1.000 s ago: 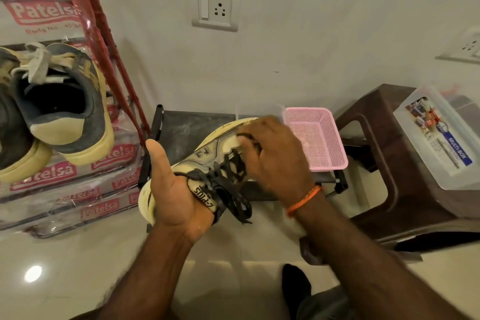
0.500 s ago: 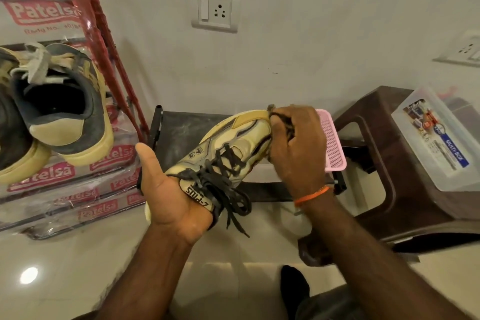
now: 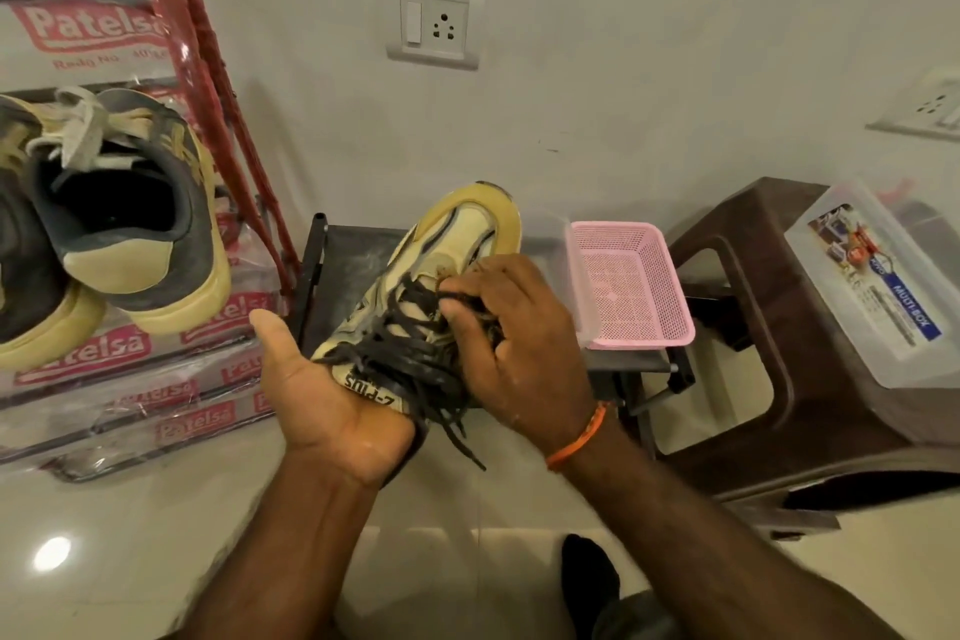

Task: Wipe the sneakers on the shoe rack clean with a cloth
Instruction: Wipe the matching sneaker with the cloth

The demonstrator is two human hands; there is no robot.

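The left hand point(image 3: 332, 411) cups the heel end of a cream sneaker point(image 3: 447, 270), thumb up, the shoe held in the air with its toe pointing toward the wall. The right hand point(image 3: 519, 343) lies over the black laces point(image 3: 410, 353), fingers curled into them; a cloth beneath it can't be made out. An orange band point(image 3: 579, 437) circles that wrist. On the shoe rack point(image 3: 218, 83) to the left sits a grey-and-cream sneaker point(image 3: 135, 218). Just behind the held shoe stands a pink basket point(image 3: 631, 286), and farther right a brown plastic stool point(image 3: 753, 338) carrying a clear plastic box point(image 3: 878, 286).
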